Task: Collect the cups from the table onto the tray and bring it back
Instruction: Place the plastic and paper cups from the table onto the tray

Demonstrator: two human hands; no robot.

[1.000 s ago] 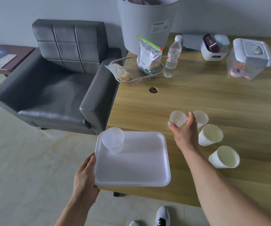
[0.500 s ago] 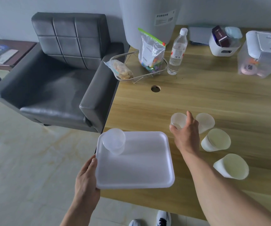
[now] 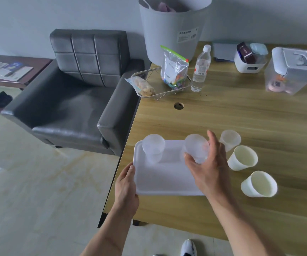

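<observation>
A white tray [image 3: 165, 182] lies on the near left part of the wooden table [image 3: 241, 115]. My left hand [image 3: 125, 185] grips its left edge. One translucent cup [image 3: 153, 147] stands at the tray's far left corner. My right hand [image 3: 207, 163] holds a second translucent cup [image 3: 196, 147] over the tray's far right corner. Right of the tray on the table stand a third translucent cup [image 3: 230, 139] and two white paper cups [image 3: 243, 157] [image 3: 259, 183].
A dark leather armchair [image 3: 71, 97] stands against the table's left side. At the back of the table are a wire basket with snack bags [image 3: 160, 84], a water bottle [image 3: 201, 69], a grey bin [image 3: 173, 26] and plastic containers [image 3: 293, 71]. My shoe [image 3: 188, 248] shows below.
My right hand picked a translucent cup up from the table and carried it left over the tray. The tray now lies further onto the table.
</observation>
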